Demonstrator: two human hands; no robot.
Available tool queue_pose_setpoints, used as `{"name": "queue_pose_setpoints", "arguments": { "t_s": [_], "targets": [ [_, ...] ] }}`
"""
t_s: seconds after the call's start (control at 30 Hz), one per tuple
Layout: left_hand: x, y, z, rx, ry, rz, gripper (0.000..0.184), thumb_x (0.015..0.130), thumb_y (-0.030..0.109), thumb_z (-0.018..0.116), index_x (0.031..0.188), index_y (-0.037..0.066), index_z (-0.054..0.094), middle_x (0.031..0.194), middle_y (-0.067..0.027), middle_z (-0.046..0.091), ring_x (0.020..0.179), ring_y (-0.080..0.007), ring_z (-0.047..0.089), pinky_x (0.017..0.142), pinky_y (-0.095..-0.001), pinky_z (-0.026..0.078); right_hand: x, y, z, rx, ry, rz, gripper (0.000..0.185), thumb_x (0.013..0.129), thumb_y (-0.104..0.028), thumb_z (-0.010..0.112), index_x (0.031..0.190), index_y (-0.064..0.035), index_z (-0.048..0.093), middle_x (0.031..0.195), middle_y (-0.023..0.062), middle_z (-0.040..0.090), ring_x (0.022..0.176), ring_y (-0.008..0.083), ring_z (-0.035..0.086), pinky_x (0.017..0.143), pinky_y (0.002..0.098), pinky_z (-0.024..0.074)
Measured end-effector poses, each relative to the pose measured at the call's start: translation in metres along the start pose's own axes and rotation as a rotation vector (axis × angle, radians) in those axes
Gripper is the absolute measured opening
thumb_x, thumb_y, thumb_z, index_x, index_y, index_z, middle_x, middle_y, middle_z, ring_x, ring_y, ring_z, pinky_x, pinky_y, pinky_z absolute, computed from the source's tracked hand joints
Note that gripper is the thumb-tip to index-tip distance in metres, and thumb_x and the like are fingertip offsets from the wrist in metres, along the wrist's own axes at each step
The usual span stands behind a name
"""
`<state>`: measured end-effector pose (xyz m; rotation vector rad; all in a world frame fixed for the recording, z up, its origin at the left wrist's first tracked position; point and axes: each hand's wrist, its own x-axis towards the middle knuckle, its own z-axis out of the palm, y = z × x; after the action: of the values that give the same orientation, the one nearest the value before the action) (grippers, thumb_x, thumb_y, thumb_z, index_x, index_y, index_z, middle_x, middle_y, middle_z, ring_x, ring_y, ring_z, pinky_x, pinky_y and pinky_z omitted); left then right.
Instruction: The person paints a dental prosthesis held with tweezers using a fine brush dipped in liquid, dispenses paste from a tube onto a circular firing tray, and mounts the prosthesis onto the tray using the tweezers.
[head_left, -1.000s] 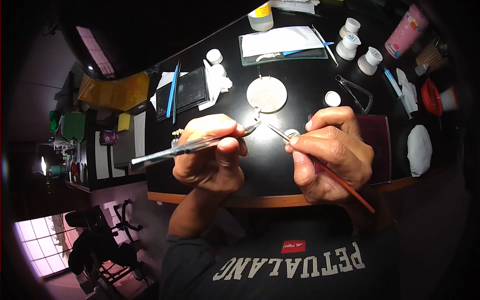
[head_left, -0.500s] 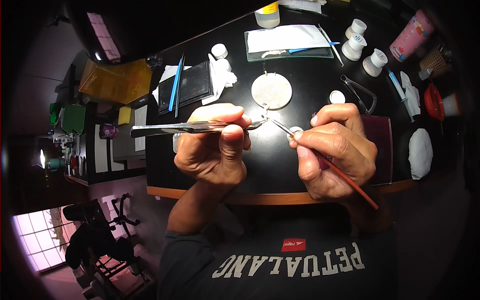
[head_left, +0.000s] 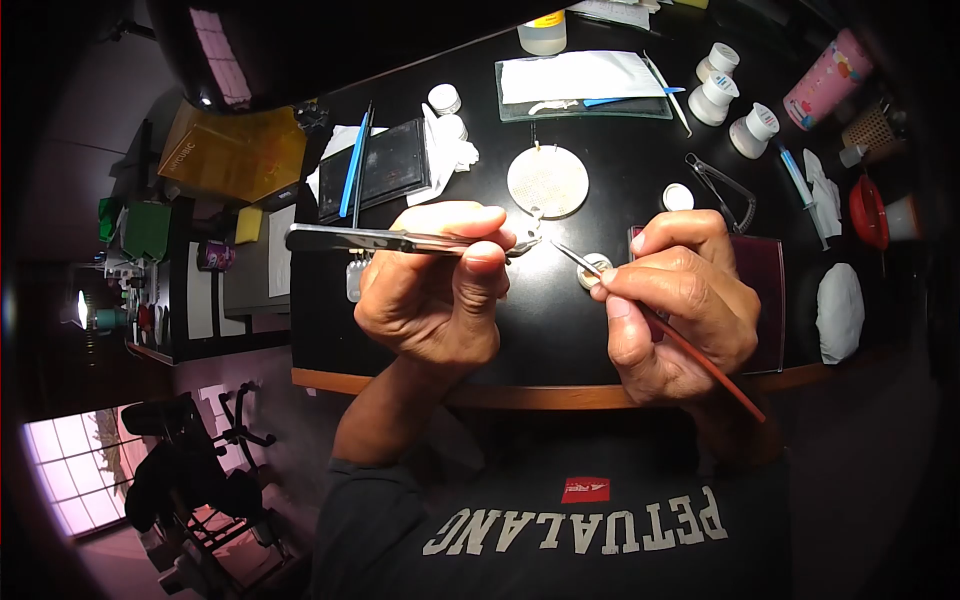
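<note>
My left hand (head_left: 430,300) is closed around metal tweezers (head_left: 355,240), their tips pointing right. At those tips is a small whitish piece (head_left: 527,226), too small and glaring to make out fully. My right hand (head_left: 690,310) pinches a fine brush (head_left: 705,368) with a reddish-brown handle, held like a pen. The brush tip points up and left, close beside the piece; whether they touch, I cannot tell. Below the brush's metal part sits a small round pot (head_left: 594,270), partly hidden by my fingers. Beyond the tips lies a round, pale, textured disc (head_left: 548,180).
A glass slab (head_left: 520,112) with white paper (head_left: 575,76) lies at the back. Several white jars, such as this one (head_left: 714,100), stand at right, near a caliper-like metal tool (head_left: 725,195). A black tray (head_left: 385,165) and blue-handled tool (head_left: 352,172) lie left.
The tweezers have turned slightly in my left hand and their tips shifted right. The brush tip has moved a little right and down. The whole view has shifted slightly.
</note>
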<state>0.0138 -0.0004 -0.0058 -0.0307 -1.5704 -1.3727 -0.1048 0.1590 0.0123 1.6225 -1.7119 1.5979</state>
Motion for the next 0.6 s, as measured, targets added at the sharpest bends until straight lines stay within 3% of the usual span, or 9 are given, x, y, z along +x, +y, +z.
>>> {"name": "queue_pose_setpoints", "arguments": {
  "t_s": [0.6],
  "targets": [
    [-0.0005, 0.0013, -0.0004, -0.010, 0.003, -0.023, 0.021, 0.096, 0.009, 0.073, 0.106, -0.008, 0.070, 0.090, -0.0123, 0.071, 0.067, -0.0089, 0.063, 0.058, -0.0207, 0.050, -0.0008, 0.0019, 0.0022, -0.044, 0.013, -0.005, 0.015, 0.075, 0.000, 0.072, 0.090, -0.0020, 0.072, 0.072, 0.0035, 0.067, 0.075, 0.0224, 0.060, 0.064, 0.0299, 0.0480]
  ]
}}
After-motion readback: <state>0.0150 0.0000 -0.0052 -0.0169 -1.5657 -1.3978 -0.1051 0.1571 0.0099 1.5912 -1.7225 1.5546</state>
